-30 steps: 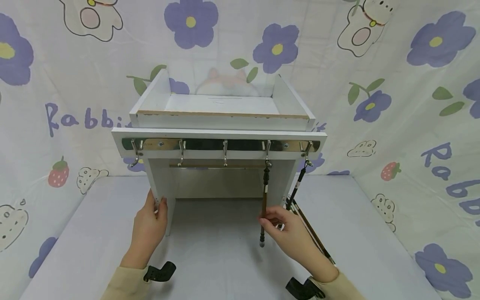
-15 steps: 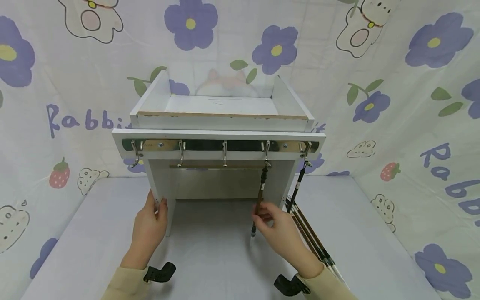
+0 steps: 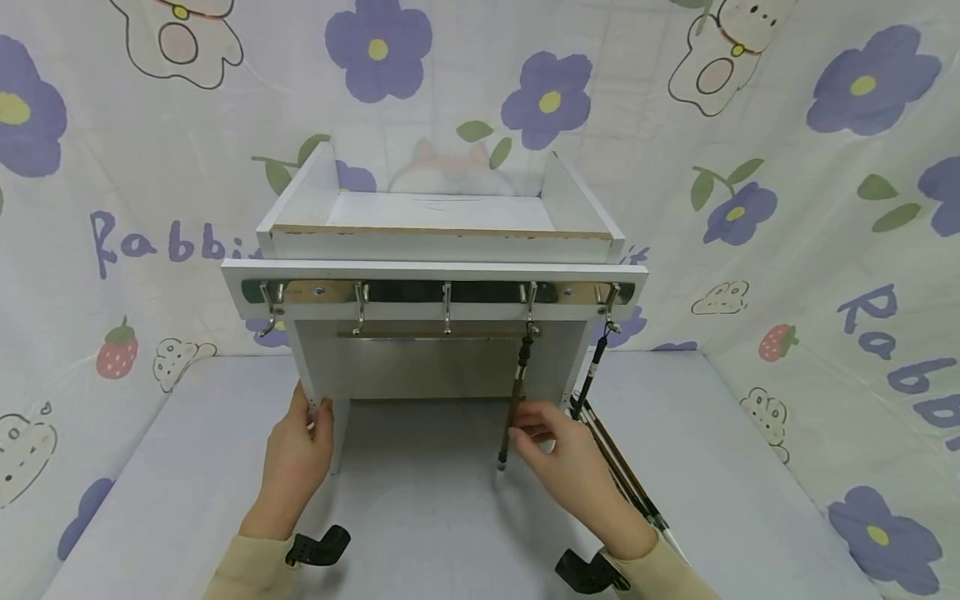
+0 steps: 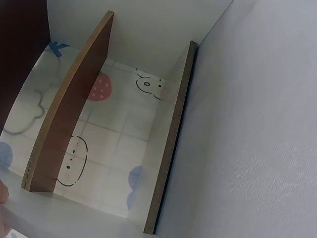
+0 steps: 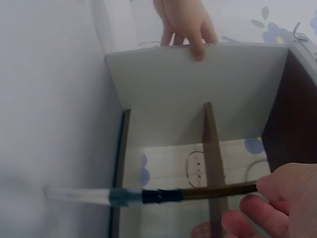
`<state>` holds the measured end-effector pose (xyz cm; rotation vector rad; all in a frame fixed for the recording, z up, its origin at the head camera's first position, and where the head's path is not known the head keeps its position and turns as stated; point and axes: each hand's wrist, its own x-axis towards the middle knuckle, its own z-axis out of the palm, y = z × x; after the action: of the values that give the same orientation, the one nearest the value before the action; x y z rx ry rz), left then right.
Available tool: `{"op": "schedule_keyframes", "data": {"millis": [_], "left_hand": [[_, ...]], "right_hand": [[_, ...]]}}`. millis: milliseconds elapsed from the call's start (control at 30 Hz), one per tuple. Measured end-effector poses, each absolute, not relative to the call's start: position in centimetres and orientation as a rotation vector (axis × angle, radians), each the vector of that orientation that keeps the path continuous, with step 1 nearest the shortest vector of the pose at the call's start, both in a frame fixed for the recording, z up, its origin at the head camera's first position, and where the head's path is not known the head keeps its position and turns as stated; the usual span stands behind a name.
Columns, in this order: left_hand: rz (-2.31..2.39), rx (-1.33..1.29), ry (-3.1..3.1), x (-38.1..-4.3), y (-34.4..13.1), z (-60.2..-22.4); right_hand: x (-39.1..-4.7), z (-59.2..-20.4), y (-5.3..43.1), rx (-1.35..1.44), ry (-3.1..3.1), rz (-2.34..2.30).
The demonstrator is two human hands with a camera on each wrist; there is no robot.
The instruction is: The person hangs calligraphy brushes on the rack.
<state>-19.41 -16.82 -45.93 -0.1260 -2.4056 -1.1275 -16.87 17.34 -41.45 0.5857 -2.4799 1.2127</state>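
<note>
A white wooden shelf [image 3: 442, 247] stands on the table, with a metal strip of hooks along its front. My left hand [image 3: 288, 467] grips its left side panel; in the right wrist view the thumb lies on the panel's inner face and the fingers on the outer. A brown-handled brush [image 3: 514, 396] hangs by its loop from the second hook from the right, tip downward. Close against its handle is my right hand [image 3: 573, 467], thumb and fingers loosely bent and apart; whether they touch it is hard to tell. Another brush [image 3: 592, 375] hangs from the rightmost hook.
Several more brushes [image 3: 630, 475] lie on the white tabletop [image 3: 427, 517] right of the shelf, partly behind my right forearm. A patterned curtain [image 3: 442, 75] hangs behind and at both sides. Crossbars [image 5: 213, 144] span the shelf's underside.
The brush near my right hand has swung from a forward-pulled position back to hanging under its hook. My right hand moved left with it, then slightly right as its fingers loosened. The left hand stayed put.
</note>
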Motion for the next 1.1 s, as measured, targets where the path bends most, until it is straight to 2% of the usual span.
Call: {"op": "schedule_keyframes", "data": {"millis": [433, 1100], "left_hand": [[-1.129, -0.111, -2.428, -19.2, -16.9, -45.6], [-1.139, -0.114, -2.43, -19.2, -16.8, -45.5]], "right_hand": [[-15.2, -39.7, 22.0, 0.592, -2.452, 1.212], [-15.8, -45.0, 29.1, 0.031, -2.622, 1.26]]}}
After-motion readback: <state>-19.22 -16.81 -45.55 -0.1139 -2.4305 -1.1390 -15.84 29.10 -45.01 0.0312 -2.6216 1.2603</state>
